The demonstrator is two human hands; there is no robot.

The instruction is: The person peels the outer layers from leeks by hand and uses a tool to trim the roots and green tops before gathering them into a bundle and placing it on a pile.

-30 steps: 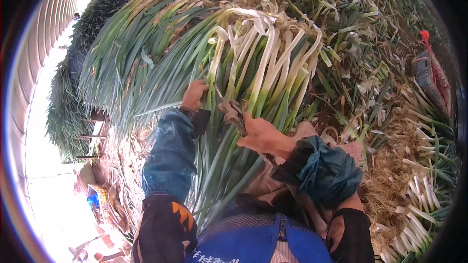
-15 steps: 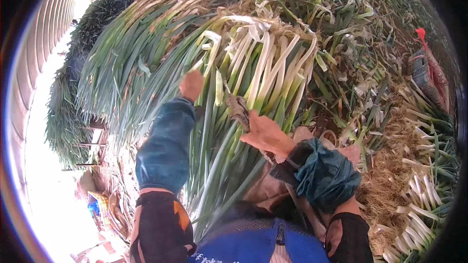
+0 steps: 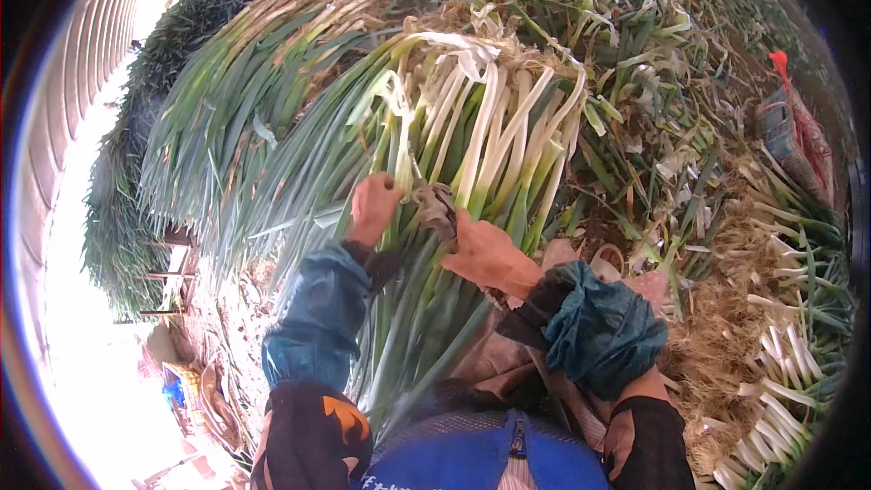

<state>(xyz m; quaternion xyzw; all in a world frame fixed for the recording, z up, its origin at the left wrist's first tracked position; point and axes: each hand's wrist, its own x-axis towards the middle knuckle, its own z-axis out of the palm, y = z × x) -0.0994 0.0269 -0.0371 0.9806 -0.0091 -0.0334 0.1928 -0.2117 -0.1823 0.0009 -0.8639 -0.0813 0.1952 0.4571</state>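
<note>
My left hand (image 3: 374, 206) is closed, its fingertips pinched at a green onion (image 3: 404, 150) whose loose pale skin (image 3: 388, 93) flares out above. Close beside it, my right hand (image 3: 490, 252) is wrapped round a grey, worn air gun (image 3: 436, 208). The gun's thin nozzle points up along the stalks. Behind both hands lies a thick bunch of green onions (image 3: 494, 127), white ends and roots facing away, long green leaves trailing toward my lap. My fingers partly hide the gun's handle and the pinched spot.
More unpeeled green onions (image 3: 245, 82) are heaped at the left and back. Stripped leaves and skins (image 3: 644, 45) litter the back right. Cleaned white stalks (image 3: 780, 426) lie along the right edge beside root trimmings (image 3: 717, 345). A bag with a red tie (image 3: 798, 141) stands there too.
My left hand has moved down and slightly right, closer to the air gun. Pale skin now spreads loosely at the top of the stalk. My right hand has barely moved.
</note>
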